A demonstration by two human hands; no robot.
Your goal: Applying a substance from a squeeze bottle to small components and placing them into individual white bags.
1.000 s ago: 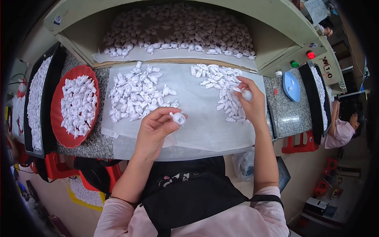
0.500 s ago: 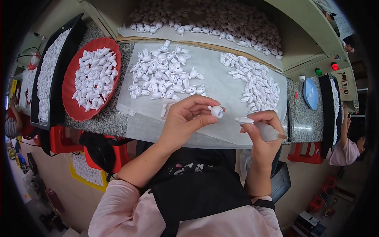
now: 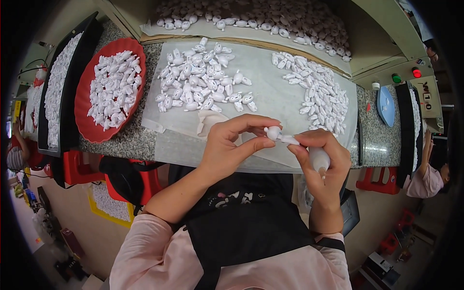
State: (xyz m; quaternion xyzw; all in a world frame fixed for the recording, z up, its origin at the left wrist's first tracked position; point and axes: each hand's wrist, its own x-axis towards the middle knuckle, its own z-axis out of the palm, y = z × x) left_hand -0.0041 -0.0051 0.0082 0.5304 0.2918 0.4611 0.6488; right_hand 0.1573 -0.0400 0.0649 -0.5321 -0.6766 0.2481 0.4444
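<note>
Between the thumb and fingers of my left hand (image 3: 223,147) is a small round white figurine head (image 3: 273,133). My right hand (image 3: 328,152) pinches a slim white figurine body (image 3: 290,139), whose end meets the head or lies right against it. Tucked in the same right palm is a translucent squeeze bottle (image 3: 319,158), its narrow tip pointing toward me. Beyond my hands, a pile of white animal figurines (image 3: 198,79) lies on the pale sheet (image 3: 263,99). To its right is a heap of slim white body pieces (image 3: 316,92).
A red scalloped dish (image 3: 83,113) of white pieces stands at left, beside a full black tray (image 3: 72,89). Across the back, a shelf opening (image 3: 251,29) holds rows of figurines. A blue dish (image 3: 385,108) and control panel (image 3: 425,96) are at right.
The figurine body in my right hand has moved left to meet the head in my left hand. The head has turned, and the bottle has swung its tip toward me.
</note>
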